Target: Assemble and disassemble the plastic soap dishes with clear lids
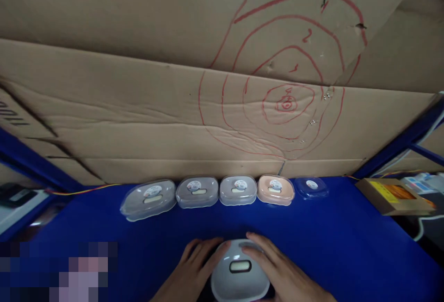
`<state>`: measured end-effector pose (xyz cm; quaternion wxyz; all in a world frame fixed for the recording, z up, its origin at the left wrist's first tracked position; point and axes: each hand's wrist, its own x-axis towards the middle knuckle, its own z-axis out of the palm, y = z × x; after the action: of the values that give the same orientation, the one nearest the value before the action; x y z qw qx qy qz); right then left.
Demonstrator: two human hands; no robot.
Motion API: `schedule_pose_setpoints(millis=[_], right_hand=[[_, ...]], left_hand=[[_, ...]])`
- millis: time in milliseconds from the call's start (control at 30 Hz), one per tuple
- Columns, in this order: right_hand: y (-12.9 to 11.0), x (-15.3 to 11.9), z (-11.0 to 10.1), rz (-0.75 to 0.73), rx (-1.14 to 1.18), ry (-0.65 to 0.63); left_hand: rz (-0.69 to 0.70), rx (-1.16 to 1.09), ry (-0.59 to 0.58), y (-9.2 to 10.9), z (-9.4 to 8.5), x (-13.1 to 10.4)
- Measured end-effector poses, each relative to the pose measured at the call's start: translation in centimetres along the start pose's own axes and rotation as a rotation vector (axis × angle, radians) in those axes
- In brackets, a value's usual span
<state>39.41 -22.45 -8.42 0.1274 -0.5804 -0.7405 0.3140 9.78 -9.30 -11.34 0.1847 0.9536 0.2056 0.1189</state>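
Observation:
A pale grey oval container [239, 286] with a small dark-rimmed slot in its top is at the bottom centre, near the front of the blue surface. My left hand [197, 265] wraps its left side, with the thumb along the upper left edge. My right hand [277, 267] wraps the right side, its fingers on the top and far edge. The undersides of both hands are hidden.
Along the back of the blue surface [187, 228] stand a row of clear-lidded containers [197, 195], a peach one [275, 193] and a blue one [312, 191]. A cardboard wall [156, 107] rises behind. An open box [388, 195] sits right.

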Motion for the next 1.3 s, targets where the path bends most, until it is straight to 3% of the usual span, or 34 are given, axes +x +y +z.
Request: schedule_pose_setpoints(millis=[200, 367, 533, 633, 800, 1067, 1300], right_hand=[[-0.6, 0.3, -0.7, 0.043, -0.035, -0.079], [-1.1, 0.7, -1.0, 0.064, -0.038, -0.094], [-0.7, 0.8, -0.6, 0.067, -0.022, -0.106], [-0.7, 0.6, -0.7, 0.072, -0.007, -0.097], [-0.5, 0.4, -0.7, 0.025, 0.02, -0.046], [0.2, 0.3, 0.1, 0.006, -0.015, -0.022], [-0.9, 0.3, -0.1, 0.037, -0.019, -0.031]], left_hand=[[0.121, 0.014, 0.049, -1.1, 0.7, 0.1], [0.067, -0.009, 0.056, -1.7, 1.5, -0.2], [0.111, 0.0, 0.077, -1.6, 2.4, -0.3], [0.061, 0.032, 0.036, -1.0, 2.0, -0.3], [0.099, 0.036, 0.037, -0.5, 1.2, -0.2], [0.031, -0.018, -0.04, 1.5, -1.6, 0.0], [0.031, -0.032, -0.031, 1.2, -1.6, 0.0]])
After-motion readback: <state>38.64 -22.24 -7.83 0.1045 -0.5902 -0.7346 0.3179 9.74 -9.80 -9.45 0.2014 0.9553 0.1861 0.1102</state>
